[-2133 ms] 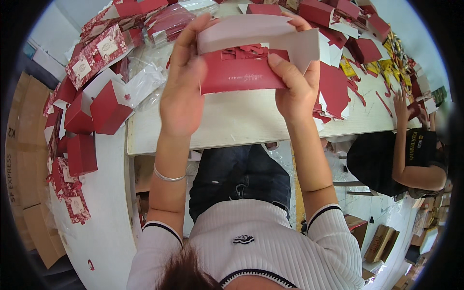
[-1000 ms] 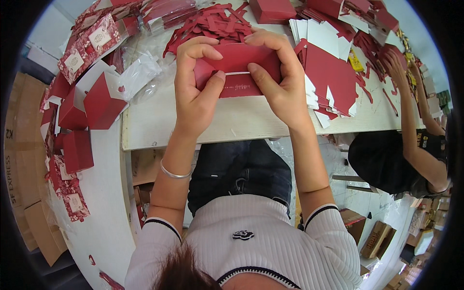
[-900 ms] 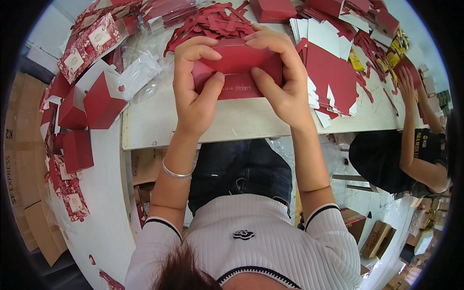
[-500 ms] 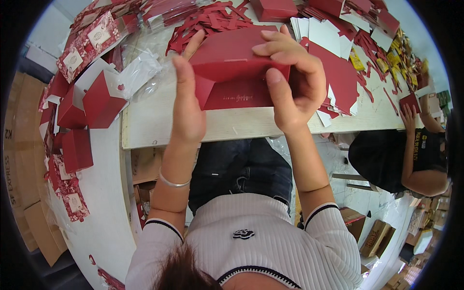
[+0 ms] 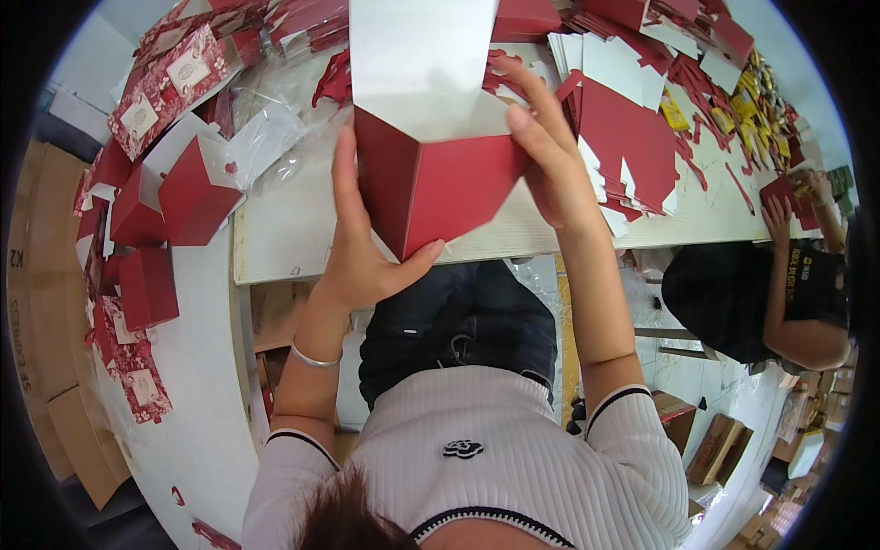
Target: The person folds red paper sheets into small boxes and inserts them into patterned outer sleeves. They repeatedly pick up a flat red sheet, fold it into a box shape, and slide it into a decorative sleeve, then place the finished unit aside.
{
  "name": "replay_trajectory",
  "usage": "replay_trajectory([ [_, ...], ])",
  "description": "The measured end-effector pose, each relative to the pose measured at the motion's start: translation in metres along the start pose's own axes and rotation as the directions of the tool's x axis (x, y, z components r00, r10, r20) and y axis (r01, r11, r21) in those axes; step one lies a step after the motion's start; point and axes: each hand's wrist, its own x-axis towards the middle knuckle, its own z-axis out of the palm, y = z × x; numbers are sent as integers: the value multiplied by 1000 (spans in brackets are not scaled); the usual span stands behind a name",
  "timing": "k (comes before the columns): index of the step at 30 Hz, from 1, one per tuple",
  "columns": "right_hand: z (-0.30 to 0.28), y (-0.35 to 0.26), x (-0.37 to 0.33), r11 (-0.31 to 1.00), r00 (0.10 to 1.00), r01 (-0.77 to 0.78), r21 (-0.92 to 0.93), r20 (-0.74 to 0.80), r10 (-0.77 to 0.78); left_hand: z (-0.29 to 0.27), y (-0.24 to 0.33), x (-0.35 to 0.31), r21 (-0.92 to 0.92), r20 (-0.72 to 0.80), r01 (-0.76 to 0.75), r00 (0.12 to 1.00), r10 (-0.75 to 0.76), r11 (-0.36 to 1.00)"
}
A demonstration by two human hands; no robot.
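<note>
A red gift box point(image 5: 458, 188) is held up over the near edge of the table, between my two hands. Its tall flap point(image 5: 417, 55), white on the inside, stands open at the top, and the white interior shows. My left hand point(image 5: 365, 257) is closed round the box's left side, fingers along that face and thumb at the lower front corner. At the right edge my right hand point(image 5: 555, 165) grips the box, its thumb by the upper corner and its other fingers stretched behind. Part of the right fingers is hidden by the box.
Flat red card blanks point(image 5: 628, 142) are stacked to the right, with red ribbons point(image 5: 701, 165) beyond. Finished red boxes point(image 5: 197, 192), patterned sleeves point(image 5: 174, 82) and a clear plastic bag point(image 5: 266, 133) lie left. A co-worker point(image 5: 802, 293) handles a red box at far right.
The box has been turned, so its red outer faces now point toward me and its white flap stands up. My left hand has shifted lower, and my right hand grips the side.
</note>
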Motion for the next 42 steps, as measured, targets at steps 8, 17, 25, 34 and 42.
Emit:
replay_trajectory([
  [8, 2, 23, 17, 922, 927, 362, -135, -54, -372, -34, -6, -3, -139, -29, 274, 959, -281, 952],
  [17, 0, 46, 25, 143, 423, 889, -436, 659, -622, -61, -2, 27, -788, 546, 598, 568, -616, -148],
  [25, 8, 51, -13, 235, 703, 695, -679, 575, -417, -6, -10, -14, -721, 353, 662, 603, -715, 203],
  [34, 26, 54, -27, 207, 769, 605, -769, 497, -403, 5, 2, -25, -729, 162, 600, 618, -769, 329],
  [42, 9, 32, -7, 693, 867, 482, -536, 174, -468, -1, 5, -19, -764, 3, 527, 581, -814, 373],
])
